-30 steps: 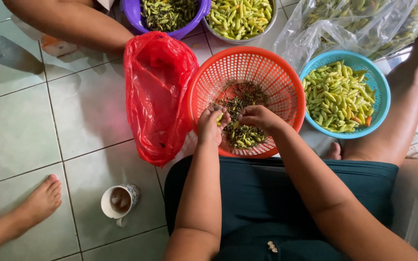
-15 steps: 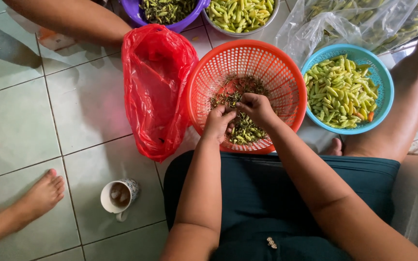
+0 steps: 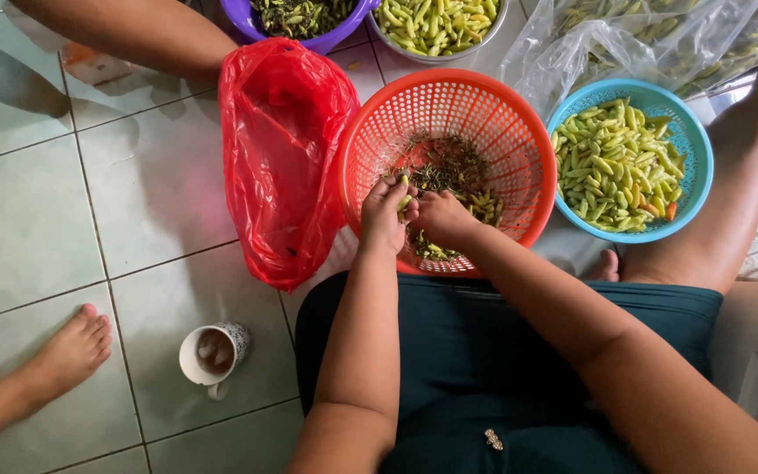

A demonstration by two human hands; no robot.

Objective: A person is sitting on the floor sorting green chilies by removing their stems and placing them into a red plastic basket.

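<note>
**Two hands pinched one little green chili**

Both hands had slid lower and closer together since the earlier picture. The left hand (image 3: 385, 211) and the right hand (image 3: 436, 216) met over the round orange plastic basket (image 3: 519, 132), each pinching an end of one small green chili pepper (image 3: 405, 202). It looked light and bendy, easy to squash, so the stem end seemed best to hold. Nearby sat a red plastic bag (image 3: 282, 158), a blue plastic bowl (image 3: 699, 189) of chilies, and a white mug (image 3: 212, 353) on the tiled floor (image 3: 37, 219).

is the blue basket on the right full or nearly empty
Nearly full. The blue basket holds a heap of pale green chillies that covers its bottom and reaches close to the rim.
</note>
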